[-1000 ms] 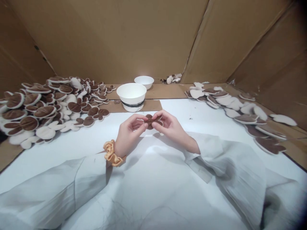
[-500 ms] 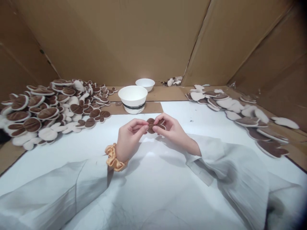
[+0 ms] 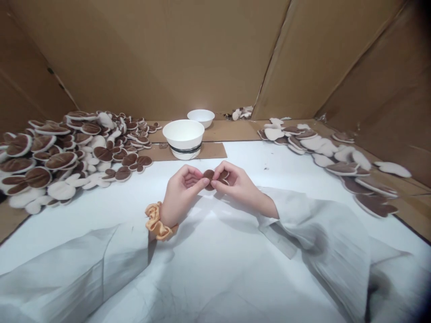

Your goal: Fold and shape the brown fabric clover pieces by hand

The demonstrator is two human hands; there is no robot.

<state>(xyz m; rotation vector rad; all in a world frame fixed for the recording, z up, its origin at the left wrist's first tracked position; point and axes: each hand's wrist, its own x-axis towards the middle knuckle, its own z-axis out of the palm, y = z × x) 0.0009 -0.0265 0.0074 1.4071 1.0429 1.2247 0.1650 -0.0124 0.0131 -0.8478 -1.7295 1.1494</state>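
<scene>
Between my two hands, over the middle of the white table, is a small brown fabric bunny-shaped piece (image 3: 209,174) with a pale edge. My left hand (image 3: 183,190), with an orange scrunchie (image 3: 157,222) at the wrist, pinches its rounded end between thumb and forefinger. From the other side, my right hand (image 3: 237,186) pinches it near the ear-like lobes. My fingertips cover part of the piece. Whether a needle or thread is in my fingers is too small to tell.
Similar brown-and-white pieces form a large heap (image 3: 60,157) on the left. Flatter cut pieces (image 3: 323,146) lie in a row on the right. A white bowl (image 3: 183,134) with dark bands stands ahead, a second white bowl (image 3: 202,117) behind it. Cardboard walls (image 3: 161,54) enclose the table.
The view has shifted slightly, so the surroundings sit a little further left. Both hands keep their pinch; the piece between them has tilted slightly, its lobes more covered by my right fingers.
</scene>
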